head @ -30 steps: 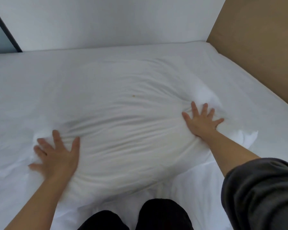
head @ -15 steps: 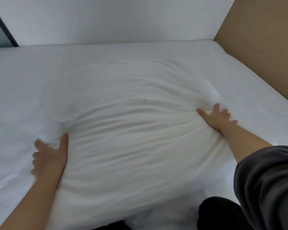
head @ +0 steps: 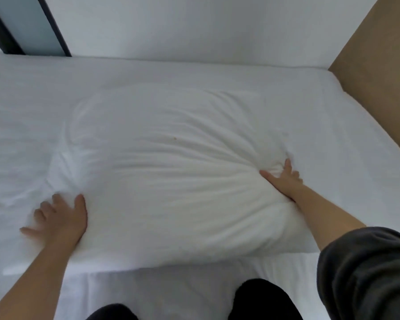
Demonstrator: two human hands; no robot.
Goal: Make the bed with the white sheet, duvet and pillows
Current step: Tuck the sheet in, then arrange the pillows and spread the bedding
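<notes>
The pillow (head: 171,176) lies in the middle of the frame, flat on the sheet (head: 21,135), w/ its long side running left to right. It sits close to the knees (head: 263,301) at the btm, not yet up by the brown board (head: 379,65) at the upper right.

L hand (head: 60,218), lower left: fingers spread & loose, palm down on the pillow's left end. It holds nothing, it just pushes. It looks blurry, so it is prob. moving.

R hand (head: 284,181), right of the middle: thumb lies out on top, and the other fingers sink into the soft end. Lines in the cloth all run to this hand. I can't tell if it grabs the cloth or only pushes in.

Why like this? I think one hand is at each end to squash the stuffing toward the middle, so the pillow gets fat & even. Kneeling on the bed keeps both ends in reach.

What changed: 1 s ago both hands lay flat w/ fingers wide on top of the pillow. Half a sec ago the L hand was curled at the end; now it is spread out again. The R hand has slid to the end and dug in. The pillow looks puffier now. The head moved too: more of the dark window strip (head: 53,26) shows at the upper left.
</notes>
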